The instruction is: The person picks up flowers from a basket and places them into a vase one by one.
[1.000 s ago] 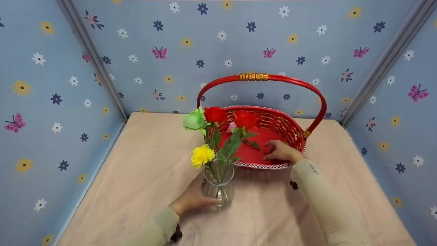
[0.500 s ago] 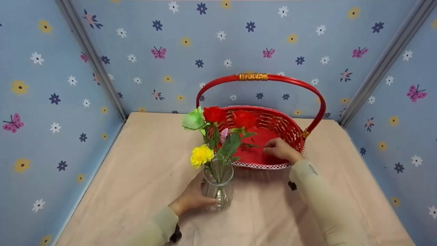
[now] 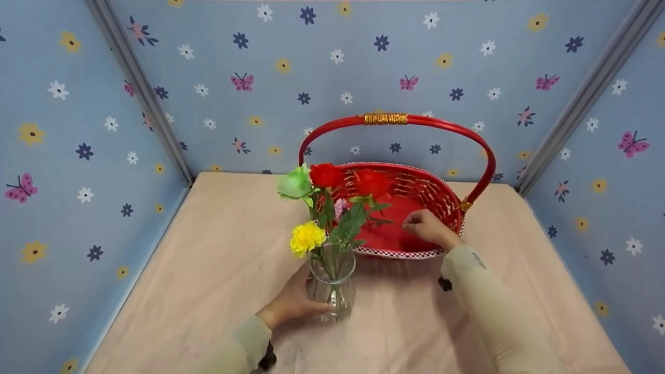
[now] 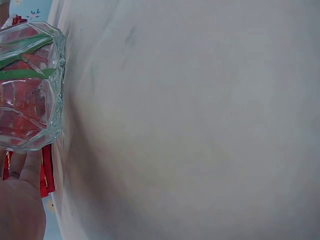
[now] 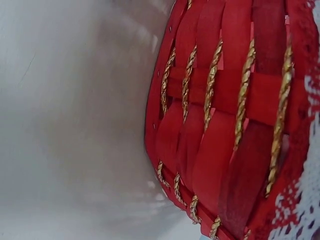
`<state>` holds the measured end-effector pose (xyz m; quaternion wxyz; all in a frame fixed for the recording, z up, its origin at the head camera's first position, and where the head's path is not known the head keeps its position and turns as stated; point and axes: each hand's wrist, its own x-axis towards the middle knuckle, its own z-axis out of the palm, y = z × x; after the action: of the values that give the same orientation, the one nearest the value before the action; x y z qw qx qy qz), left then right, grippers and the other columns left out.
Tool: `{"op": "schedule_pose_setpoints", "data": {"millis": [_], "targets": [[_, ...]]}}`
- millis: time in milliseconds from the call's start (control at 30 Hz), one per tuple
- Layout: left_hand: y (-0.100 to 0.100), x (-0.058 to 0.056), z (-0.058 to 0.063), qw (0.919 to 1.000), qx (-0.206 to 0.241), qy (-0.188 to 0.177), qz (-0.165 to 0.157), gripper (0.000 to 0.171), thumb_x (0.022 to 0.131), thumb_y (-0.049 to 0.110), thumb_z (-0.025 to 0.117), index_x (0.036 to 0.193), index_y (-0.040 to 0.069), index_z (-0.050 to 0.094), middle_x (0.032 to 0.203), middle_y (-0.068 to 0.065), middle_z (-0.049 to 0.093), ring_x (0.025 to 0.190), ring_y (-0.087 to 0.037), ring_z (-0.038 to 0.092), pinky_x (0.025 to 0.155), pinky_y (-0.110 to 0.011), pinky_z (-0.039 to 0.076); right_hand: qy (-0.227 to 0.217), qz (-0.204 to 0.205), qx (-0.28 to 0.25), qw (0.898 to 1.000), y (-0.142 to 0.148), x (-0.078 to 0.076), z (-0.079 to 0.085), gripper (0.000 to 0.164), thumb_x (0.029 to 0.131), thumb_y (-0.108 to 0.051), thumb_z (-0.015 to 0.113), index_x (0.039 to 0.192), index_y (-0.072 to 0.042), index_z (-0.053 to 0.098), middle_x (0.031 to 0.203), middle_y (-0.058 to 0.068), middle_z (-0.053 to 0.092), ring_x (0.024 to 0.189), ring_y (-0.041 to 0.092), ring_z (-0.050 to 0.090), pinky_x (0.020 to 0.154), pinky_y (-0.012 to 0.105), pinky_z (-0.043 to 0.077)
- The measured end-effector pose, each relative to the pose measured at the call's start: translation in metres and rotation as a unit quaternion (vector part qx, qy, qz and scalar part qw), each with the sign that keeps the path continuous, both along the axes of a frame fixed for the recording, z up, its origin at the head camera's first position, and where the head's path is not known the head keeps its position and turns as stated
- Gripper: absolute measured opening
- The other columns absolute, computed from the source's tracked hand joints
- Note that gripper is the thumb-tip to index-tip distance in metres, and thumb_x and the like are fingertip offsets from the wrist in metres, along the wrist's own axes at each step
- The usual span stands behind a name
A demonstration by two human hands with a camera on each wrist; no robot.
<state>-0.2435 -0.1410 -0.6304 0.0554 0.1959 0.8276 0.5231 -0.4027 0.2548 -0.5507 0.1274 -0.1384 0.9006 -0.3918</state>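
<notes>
My left hand (image 3: 293, 304) grips a clear glass vase (image 3: 332, 280), thumb across its near side. In the left wrist view the vase's faceted base (image 4: 55, 90) shows green stems through the glass. Out of the vase rise a green rose (image 3: 294, 183), two red roses (image 3: 325, 175) and a yellow carnation (image 3: 306, 238). Inside the red basket (image 3: 400, 254) my right hand (image 3: 428, 228) pinches the thin green stem of a small pink flower (image 3: 340, 208), whose bloom is partly hidden behind the vase's leaves. The right wrist view shows only the basket's woven outside (image 5: 225, 110) and tablecloth.
The basket's tall arched handle (image 3: 447, 123), wrapped with gold cord, stands above its far side. A pale peach cloth (image 3: 223, 234) covers the table. Patterned blue panels (image 3: 208, 119) enclose the table at the back and both sides.
My right fingers have closed on the pink flower's stem, and the flower has shifted left and turned a little. My left hand and the vase stay in place.
</notes>
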Motion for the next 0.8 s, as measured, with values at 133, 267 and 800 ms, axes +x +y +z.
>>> {"op": "schedule_pose_setpoints", "data": {"millis": [133, 267, 800], "targets": [[0.001, -0.001, 0.000, 1.0000, -0.008, 0.002, 0.000, 0.127, 0.071, 0.049, 0.102, 0.170, 0.016, 0.030, 0.168, -0.002, 0.048, 0.155, -0.023, 0.045, 0.130, -0.053, 0.034, -0.001, -0.001, -0.014, 1.000, 0.001, 0.003, 0.003, 0.015, 0.108, -0.009, 0.062, 0.104, -0.001, 0.073, 0.093, 0.003, 0.065, 0.088, 0.017, 0.057, 0.081, 0.031, 0.049], [0.000, -0.001, 0.000, 0.9999, -0.013, 0.003, 0.002, 0.124, 0.072, 0.049, 0.101, 0.169, 0.013, 0.032, 0.166, -0.004, 0.050, 0.152, -0.024, 0.048, 0.128, -0.054, 0.038, 0.011, 0.002, -0.026, 1.000, 0.001, 0.007, 0.007, 0.014, 0.108, -0.009, 0.062, 0.103, 0.000, 0.072, 0.093, 0.003, 0.064, 0.087, 0.017, 0.055, 0.081, 0.032, 0.049], [0.001, -0.001, 0.002, 0.9999, -0.011, -0.008, 0.000, 0.125, 0.074, 0.046, 0.101, 0.171, 0.017, 0.028, 0.167, -0.001, 0.047, 0.152, -0.022, 0.047, 0.128, -0.054, 0.039, 0.032, -0.018, -0.078, 0.996, -0.001, 0.023, 0.024, 0.013, 0.107, -0.011, 0.066, 0.104, 0.001, 0.072, 0.089, 0.001, 0.061, 0.083, 0.016, 0.053, 0.075, 0.029, 0.047]]}}
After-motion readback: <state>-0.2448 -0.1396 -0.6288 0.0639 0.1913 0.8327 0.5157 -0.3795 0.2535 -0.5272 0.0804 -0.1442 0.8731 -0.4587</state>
